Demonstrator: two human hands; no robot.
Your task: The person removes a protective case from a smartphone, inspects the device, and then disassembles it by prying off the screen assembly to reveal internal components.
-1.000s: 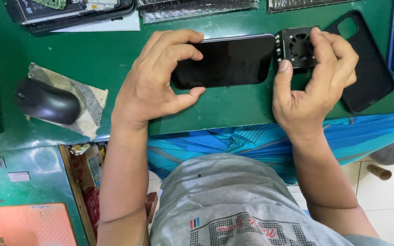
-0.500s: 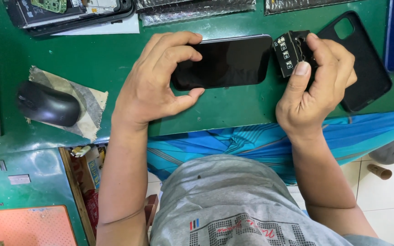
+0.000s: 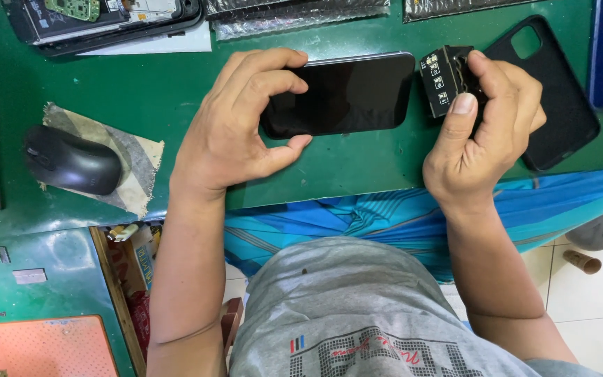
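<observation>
Left hand (image 3: 235, 132) pinches dark phone (image 3: 343, 94) flat on green table (image 3: 176, 77) | right hand (image 3: 486, 132) grips small black block (image 3: 448, 80) beside phone's end | I'd keep phone pinned, align block squarely | black case (image 3: 560, 105) beyond

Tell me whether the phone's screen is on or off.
Off. The phone, held by the left hand, shows a plain dark screen with nothing lit.

Left hand (image 3: 235, 136) and right hand (image 3: 483, 132) both gripping
</observation>
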